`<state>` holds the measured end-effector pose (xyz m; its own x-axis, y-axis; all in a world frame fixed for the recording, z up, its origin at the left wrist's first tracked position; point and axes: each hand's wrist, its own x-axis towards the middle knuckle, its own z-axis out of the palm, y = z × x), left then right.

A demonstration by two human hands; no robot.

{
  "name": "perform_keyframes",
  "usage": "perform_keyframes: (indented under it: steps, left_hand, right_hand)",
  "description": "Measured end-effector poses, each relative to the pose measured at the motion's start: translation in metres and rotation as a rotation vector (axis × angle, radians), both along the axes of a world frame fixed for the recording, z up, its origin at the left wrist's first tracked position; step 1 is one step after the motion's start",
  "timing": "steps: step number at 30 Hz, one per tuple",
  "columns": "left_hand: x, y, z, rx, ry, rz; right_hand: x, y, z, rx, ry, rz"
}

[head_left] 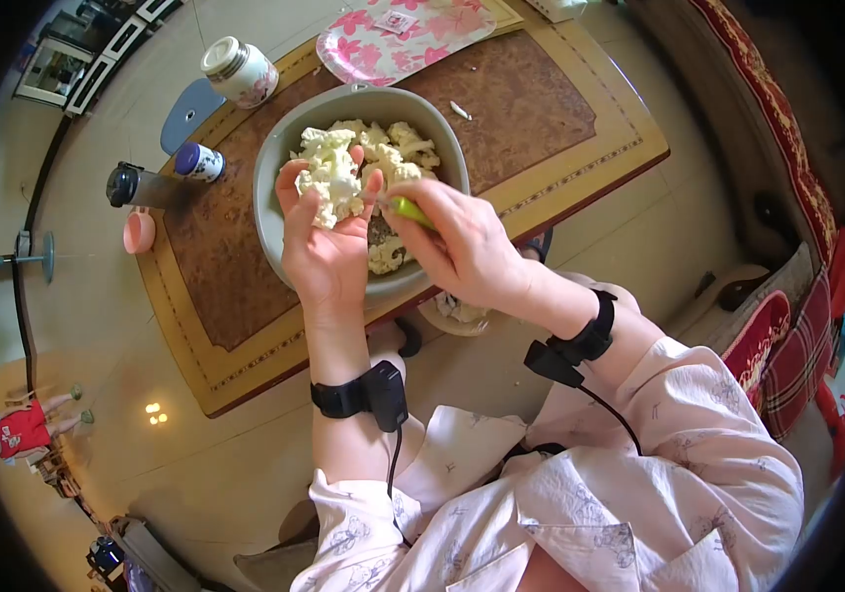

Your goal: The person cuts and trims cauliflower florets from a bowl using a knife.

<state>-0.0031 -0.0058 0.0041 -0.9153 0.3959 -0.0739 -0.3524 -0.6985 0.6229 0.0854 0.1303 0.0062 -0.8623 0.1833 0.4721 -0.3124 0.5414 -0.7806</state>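
My left hand (331, 259) is closed around a pale cauliflower piece (329, 163), palm up above a grey basin (266, 202). In my right hand (472, 242) is a small knife with a green handle (410, 211). Its tip end points at the cauliflower near my left fingertips; the blade is mostly hidden. More cauliflower florets (412, 146) lie in the basin under both hands, with some at its near side below my left fingers.
The basin stands on a wooden table (541, 109). Around it are a floral tray (422, 49), a white jar (240, 71), a dark-lidded bottle (141, 185), a blue-lidded jar (198, 162) and a pink cup (139, 233). A container of scraps (457, 314) sits below the table edge. A person in red (23, 429) is far left.
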Motion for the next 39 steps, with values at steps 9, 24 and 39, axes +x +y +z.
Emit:
perform_keyframes:
  steps: [9,24,39]
  left_hand:
    - [0.003,0.004,0.005,-0.031,0.388,-0.098]
    - [0.0,0.006,0.001,-0.046,0.352,-0.123]
    - [0.002,0.006,0.002,-0.092,0.314,-0.102]
  right_hand:
    - [0.007,0.01,0.013,0.233,0.078,-0.021]
    - [0.008,0.013,0.014,0.176,0.137,-0.041]
    - [0.009,0.014,0.01,0.22,-0.002,-0.01]
